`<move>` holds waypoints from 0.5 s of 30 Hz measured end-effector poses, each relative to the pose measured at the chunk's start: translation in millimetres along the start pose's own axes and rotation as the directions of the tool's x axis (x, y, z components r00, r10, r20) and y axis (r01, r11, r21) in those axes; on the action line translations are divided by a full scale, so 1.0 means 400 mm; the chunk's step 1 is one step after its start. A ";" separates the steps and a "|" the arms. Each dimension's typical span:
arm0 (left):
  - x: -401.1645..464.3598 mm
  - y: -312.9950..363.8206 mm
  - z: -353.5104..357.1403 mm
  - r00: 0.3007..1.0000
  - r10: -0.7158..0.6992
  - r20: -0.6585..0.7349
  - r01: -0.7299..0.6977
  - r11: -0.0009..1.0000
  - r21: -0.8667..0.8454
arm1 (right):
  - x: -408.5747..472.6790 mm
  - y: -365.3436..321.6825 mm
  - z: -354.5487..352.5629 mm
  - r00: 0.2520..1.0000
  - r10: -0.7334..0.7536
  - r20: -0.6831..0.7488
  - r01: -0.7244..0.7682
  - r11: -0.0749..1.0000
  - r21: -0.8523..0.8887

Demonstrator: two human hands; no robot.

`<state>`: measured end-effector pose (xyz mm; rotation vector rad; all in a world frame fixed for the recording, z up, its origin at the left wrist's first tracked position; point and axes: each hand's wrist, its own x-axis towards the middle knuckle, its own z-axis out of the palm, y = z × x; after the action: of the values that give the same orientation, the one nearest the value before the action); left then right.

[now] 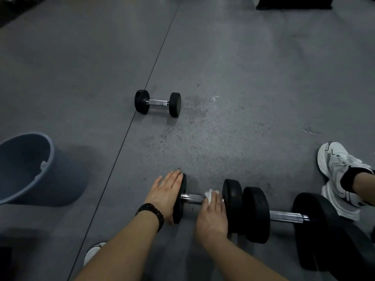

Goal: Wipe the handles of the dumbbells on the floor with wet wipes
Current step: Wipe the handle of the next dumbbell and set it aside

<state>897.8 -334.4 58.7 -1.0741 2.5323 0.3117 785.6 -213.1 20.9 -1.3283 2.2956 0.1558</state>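
Left hand (165, 194): flat, fingers straight and together, palm pressed against the outer face of the near dumbbell's left plate; a dark bead bracelet (151, 216) sits on the wrist.
Right hand (213, 216): curled over the handle of the near dumbbell, holding a white wipe (210, 194) against the bar; a ring shows on one finger.
Near dumbbell (191, 198): lying on the floor just in front of the person, chrome handle running left to right between two black plates.
Wipe: bunched, poking out above the fingers, touching the right part of the handle, close to the right plate.
Second dumbbell (284, 217): bigger, to the right, its left plate right against the near dumbbell's right plate; whether they touch I cannot tell.
Far dumbbell (157, 103): small, well apart from the others, lying across a seam in the floor.
Floor (243, 67): grey, scuffed, with a few pale wet-looking marks to the right of the far dumbbell.
Bucket (30, 169): grey-blue, at the left, well clear of the hands.
Shoes (338, 177): white, at the right edge, beside the second dumbbell's far plate.
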 end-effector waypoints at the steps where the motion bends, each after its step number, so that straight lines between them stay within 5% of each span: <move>1: 0.002 -0.001 -0.001 1.000 0.001 0.003 -0.001 1.000 -0.004 | -0.001 -0.010 0.007 1.000 -0.020 0.000 0.020 1.000 0.017; 4: 0.005 -0.003 0.001 1.000 0.002 0.011 -0.001 1.000 -0.014 | -0.014 -0.011 0.027 0.989 -0.144 0.022 0.142 0.987 0.074; 8: 0.010 -0.003 -0.004 1.000 0.001 0.017 -0.001 1.000 -0.016 | -0.015 -0.028 0.030 0.991 0.135 -0.005 -0.131 0.971 0.202; 12: 0.015 -0.002 -0.010 1.000 -0.012 0.028 0.013 1.000 -0.013 | -0.015 -0.067 0.023 1.000 0.003 0.024 -0.008 0.976 0.216; 15: 0.014 -0.001 -0.012 1.000 -0.010 0.027 0.010 1.000 -0.019 | 0.003 -0.028 0.031 0.983 0.182 -0.016 -0.173 0.954 0.244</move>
<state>893.4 -340.0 60.8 -1.0819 2.5048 0.3453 798.9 -216.0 10.8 -1.0113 2.3767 -0.0897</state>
